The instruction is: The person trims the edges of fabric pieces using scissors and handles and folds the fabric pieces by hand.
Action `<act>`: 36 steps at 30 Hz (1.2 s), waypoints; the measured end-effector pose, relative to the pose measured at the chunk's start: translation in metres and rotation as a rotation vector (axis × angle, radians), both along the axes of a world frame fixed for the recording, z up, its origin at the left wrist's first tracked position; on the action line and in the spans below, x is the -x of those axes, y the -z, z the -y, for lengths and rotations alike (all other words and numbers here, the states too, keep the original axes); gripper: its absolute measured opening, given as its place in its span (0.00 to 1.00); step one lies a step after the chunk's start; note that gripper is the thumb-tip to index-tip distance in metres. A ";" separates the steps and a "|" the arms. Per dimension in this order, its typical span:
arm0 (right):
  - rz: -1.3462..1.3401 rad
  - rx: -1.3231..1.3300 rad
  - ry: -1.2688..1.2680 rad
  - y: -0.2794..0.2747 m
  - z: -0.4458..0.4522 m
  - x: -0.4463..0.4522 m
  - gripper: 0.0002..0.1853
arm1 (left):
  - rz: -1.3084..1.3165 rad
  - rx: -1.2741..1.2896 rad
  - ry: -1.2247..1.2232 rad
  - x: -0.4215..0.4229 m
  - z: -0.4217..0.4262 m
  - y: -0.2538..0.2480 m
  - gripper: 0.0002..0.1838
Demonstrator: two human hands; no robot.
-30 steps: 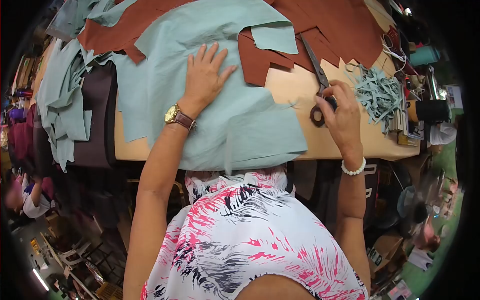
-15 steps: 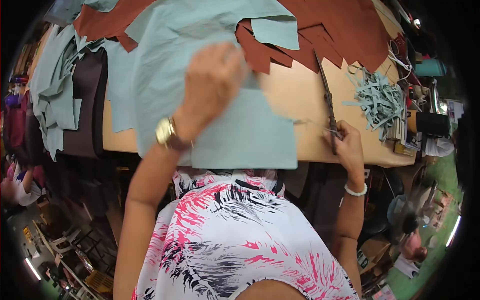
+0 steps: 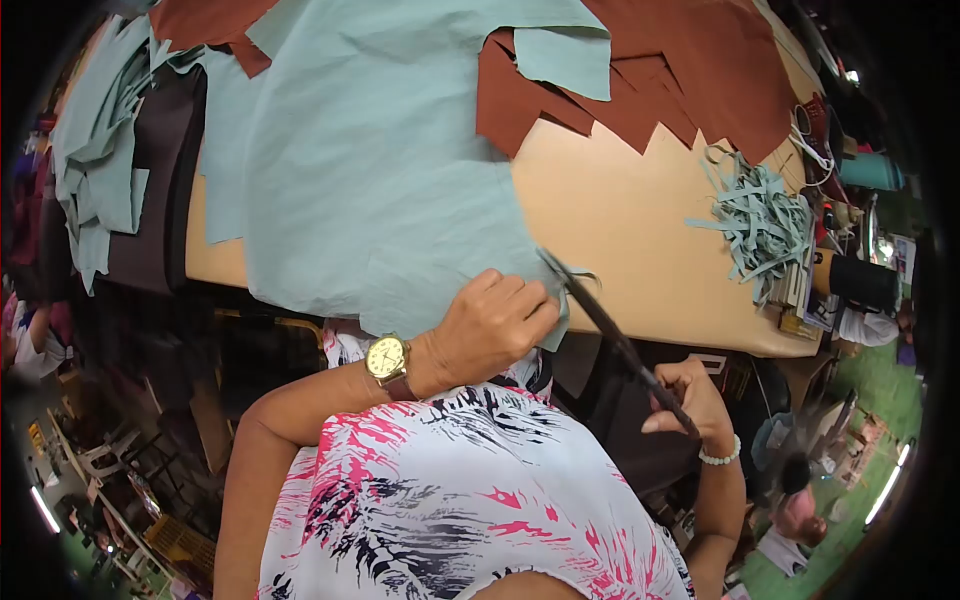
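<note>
A large piece of pale blue-green fabric covers the middle of the table and hangs over its near edge. My left hand, with a watch on its wrist, is closed on the near right part of this fabric, which bunches under the fingers. In my right hand is a pair of dark scissors, held by the handles. The blades point up and left, their tip at the fabric's right edge. Whether the tip touches the cloth I cannot tell. A thin strip curls beside the blades.
Rust-brown fabric pieces lie at the back of the tan table. A heap of narrow blue-green strips sits at the right. More pale cloth drapes at the left over a dark surface.
My left hand has come down from the fabric's middle to its near right part, bunching it. The scissors have swung from nearly upright to slant left toward the fabric; my right hand is lower.
</note>
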State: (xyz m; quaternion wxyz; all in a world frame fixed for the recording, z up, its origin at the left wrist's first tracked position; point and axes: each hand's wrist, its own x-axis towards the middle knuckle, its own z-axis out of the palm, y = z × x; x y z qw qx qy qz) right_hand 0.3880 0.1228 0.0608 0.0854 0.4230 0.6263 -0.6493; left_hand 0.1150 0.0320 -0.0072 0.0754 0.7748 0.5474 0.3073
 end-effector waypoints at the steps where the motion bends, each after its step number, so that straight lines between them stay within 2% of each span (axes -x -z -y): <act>1: -0.007 0.037 -0.010 -0.001 0.001 -0.003 0.24 | -0.013 -0.017 -0.001 -0.001 0.001 0.000 0.11; 10: 0.047 0.328 0.089 -0.012 -0.006 -0.014 0.23 | 0.171 0.044 0.008 0.000 0.004 -0.001 0.08; 13: 0.069 0.305 0.008 -0.005 -0.007 -0.018 0.22 | 0.160 0.028 0.029 0.001 0.002 -0.005 0.08; 22: 0.013 0.355 0.039 0.014 -0.008 0.012 0.22 | 0.131 0.017 0.094 -0.002 -0.001 0.000 0.08; 36: 0.008 0.384 0.059 0.015 -0.010 0.024 0.19 | 0.105 0.029 0.113 -0.003 0.000 0.001 0.10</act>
